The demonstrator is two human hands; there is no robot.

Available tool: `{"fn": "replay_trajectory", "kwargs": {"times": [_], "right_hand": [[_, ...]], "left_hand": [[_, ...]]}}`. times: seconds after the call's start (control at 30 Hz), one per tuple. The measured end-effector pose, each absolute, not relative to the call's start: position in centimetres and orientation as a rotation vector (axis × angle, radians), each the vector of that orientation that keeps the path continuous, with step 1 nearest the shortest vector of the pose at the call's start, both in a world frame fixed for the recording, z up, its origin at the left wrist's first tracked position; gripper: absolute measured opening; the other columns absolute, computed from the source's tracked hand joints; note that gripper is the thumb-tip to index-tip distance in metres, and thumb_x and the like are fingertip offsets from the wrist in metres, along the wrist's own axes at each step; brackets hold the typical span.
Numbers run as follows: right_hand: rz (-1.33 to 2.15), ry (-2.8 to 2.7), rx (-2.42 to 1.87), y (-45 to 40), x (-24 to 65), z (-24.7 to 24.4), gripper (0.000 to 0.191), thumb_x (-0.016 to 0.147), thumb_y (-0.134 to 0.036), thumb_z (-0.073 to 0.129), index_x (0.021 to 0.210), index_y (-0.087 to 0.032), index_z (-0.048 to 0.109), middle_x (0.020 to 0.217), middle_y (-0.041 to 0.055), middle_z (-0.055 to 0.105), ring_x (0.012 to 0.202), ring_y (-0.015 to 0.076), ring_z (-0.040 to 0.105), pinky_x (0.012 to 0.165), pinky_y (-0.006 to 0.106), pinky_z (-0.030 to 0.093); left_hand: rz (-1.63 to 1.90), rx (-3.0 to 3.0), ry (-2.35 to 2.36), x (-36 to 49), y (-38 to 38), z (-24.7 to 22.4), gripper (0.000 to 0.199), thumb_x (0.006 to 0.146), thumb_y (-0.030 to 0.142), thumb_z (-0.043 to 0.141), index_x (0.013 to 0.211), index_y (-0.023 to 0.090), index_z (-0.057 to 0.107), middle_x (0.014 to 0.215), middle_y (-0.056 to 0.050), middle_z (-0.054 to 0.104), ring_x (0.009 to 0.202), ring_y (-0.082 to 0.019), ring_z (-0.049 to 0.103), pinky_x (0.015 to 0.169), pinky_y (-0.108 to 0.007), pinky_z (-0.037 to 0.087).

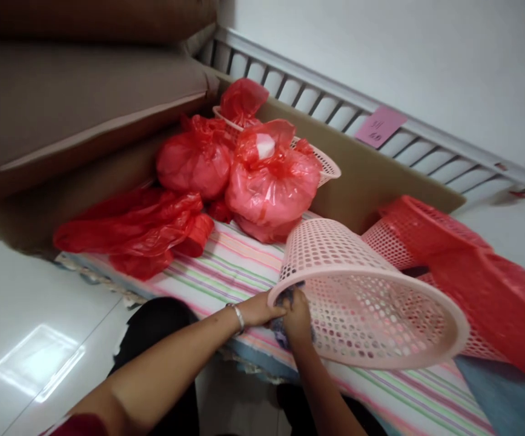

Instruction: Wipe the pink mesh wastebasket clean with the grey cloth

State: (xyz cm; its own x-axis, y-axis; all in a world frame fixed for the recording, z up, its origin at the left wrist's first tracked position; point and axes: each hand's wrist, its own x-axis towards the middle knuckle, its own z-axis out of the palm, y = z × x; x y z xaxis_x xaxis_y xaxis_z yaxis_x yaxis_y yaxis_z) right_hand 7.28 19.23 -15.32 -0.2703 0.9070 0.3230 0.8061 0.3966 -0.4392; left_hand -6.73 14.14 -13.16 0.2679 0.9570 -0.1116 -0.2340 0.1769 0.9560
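Observation:
A pale pink perforated plastic basket [335, 248] lies tilted on its side, its wide mouth facing me. My left hand [262, 309], with a silver bracelet at the wrist, is closed on the left edge of the rim. Just inside the mouth, my right hand [297, 315] is closed around a dark bluish-grey cloth [281, 334] pressed against that same edge. Both hands touch or nearly touch, and part of the cloth is hidden behind the fingers.
Tied red plastic bags [271, 188] stand behind, with another pink basket [330, 166] partly hidden there. Loose red bags [139, 230] lie left on the striped cloth [226, 266]. At right, red plastic [484, 284] covers more baskets. A pink note [380, 126] hangs on the radiator [298, 91].

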Motion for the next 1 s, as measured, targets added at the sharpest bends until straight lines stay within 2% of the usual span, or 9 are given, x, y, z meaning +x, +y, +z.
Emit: {"fn": "replay_trajectory", "kwargs": {"times": [0.13,0.23,0.4,0.57,0.7,0.73,0.8,0.93,1.0], "right_hand": [[0.159,-2.211,-1.589,20.9,7.0,-15.0,0.041,0.075,-0.018,0.033,0.108,-0.009,0.056,0.095,0.0160,0.059,0.089,0.0268,0.053,0.079,0.037,0.041],[0.101,-2.230,-1.660,22.9,6.4,-14.9,0.042,0.075,-0.017,0.035,0.110,-0.008,0.055,0.098,0.0167,0.059,0.091,0.0274,0.053,0.080,0.036,0.039],[0.095,-2.208,-1.726,27.2,5.6,-14.6,0.039,0.075,-0.015,0.038,0.108,-0.005,0.057,0.098,0.0212,0.059,0.094,0.0297,0.054,0.083,0.039,0.037],[0.156,-2.155,-1.736,29.8,4.8,-13.7,0.037,0.075,-0.016,0.041,0.105,-0.004,0.060,0.101,0.0223,0.061,0.097,0.0291,0.056,0.084,0.037,0.039],[0.072,-2.051,-1.613,24.8,6.1,-12.6,0.041,0.081,-0.023,0.036,0.115,-0.008,0.054,0.114,0.0173,0.058,0.108,0.0249,0.051,0.092,0.037,0.037],[0.079,-2.025,-1.455,22.4,6.5,-12.5,0.040,0.084,-0.026,0.034,0.113,-0.009,0.056,0.112,0.0161,0.059,0.108,0.0248,0.051,0.094,0.040,0.037],[0.131,-2.046,-1.220,17.2,6.7,-12.5,0.035,0.087,-0.031,0.035,0.105,-0.015,0.060,0.104,0.0118,0.062,0.103,0.0242,0.053,0.093,0.043,0.039],[0.338,-2.352,-0.949,8.2,3.8,-12.7,0.029,0.092,-0.036,0.035,0.108,-0.030,0.059,0.112,0.0037,0.059,0.103,0.0215,0.053,0.086,0.045,0.046],[0.328,-2.375,-0.929,5.6,1.2,-12.2,0.028,0.090,-0.040,0.044,0.112,-0.028,0.056,0.117,0.0034,0.056,0.100,0.0197,0.054,0.084,0.043,0.048]], "left_hand": [[0.954,1.007,0.903,-6.5,15.8,-14.0,0.048,0.074,0.038,0.065,0.114,0.012,0.054,0.061,-0.001,0.062,0.044,-0.011,0.055,0.052,-0.030,0.051],[0.915,0.990,0.883,-6.5,16.6,-14.7,0.050,0.076,0.045,0.061,0.111,0.011,0.053,0.054,0.000,0.061,0.039,-0.011,0.055,0.047,-0.029,0.050],[0.907,0.954,0.865,-6.4,17.0,-15.8,0.048,0.070,0.051,0.065,0.096,0.011,0.059,0.057,-0.002,0.062,0.041,-0.012,0.058,0.048,-0.029,0.051],[0.902,0.933,0.861,-6.7,16.7,-15.8,0.044,0.068,0.051,0.067,0.087,0.011,0.061,0.060,-0.003,0.063,0.048,-0.013,0.061,0.049,-0.027,0.052],[0.920,0.955,0.881,-7.0,16.4,-14.8,0.051,0.068,0.053,0.066,0.099,0.012,0.060,0.063,-0.003,0.064,0.047,-0.013,0.060,0.045,-0.025,0.050],[0.928,0.964,0.886,-7.0,16.3,-14.6,0.053,0.069,0.054,0.065,0.101,0.012,0.059,0.064,-0.003,0.064,0.048,-0.013,0.060,0.044,-0.025,0.050],[0.949,0.985,0.898,-7.1,16.3,-14.5,0.056,0.070,0.056,0.063,0.104,0.012,0.059,0.067,-0.003,0.066,0.050,-0.014,0.061,0.045,-0.025,0.050],[0.965,1.027,0.913,-7.1,16.4,-14.7,0.058,0.070,0.058,0.062,0.109,0.014,0.058,0.069,-0.004,0.068,0.055,-0.015,0.063,0.045,-0.023,0.049],[0.949,1.034,0.929,-7.0,16.5,-14.8,0.060,0.071,0.060,0.060,0.109,0.013,0.057,0.069,-0.005,0.069,0.053,-0.016,0.064,0.044,-0.024,0.050]]}}
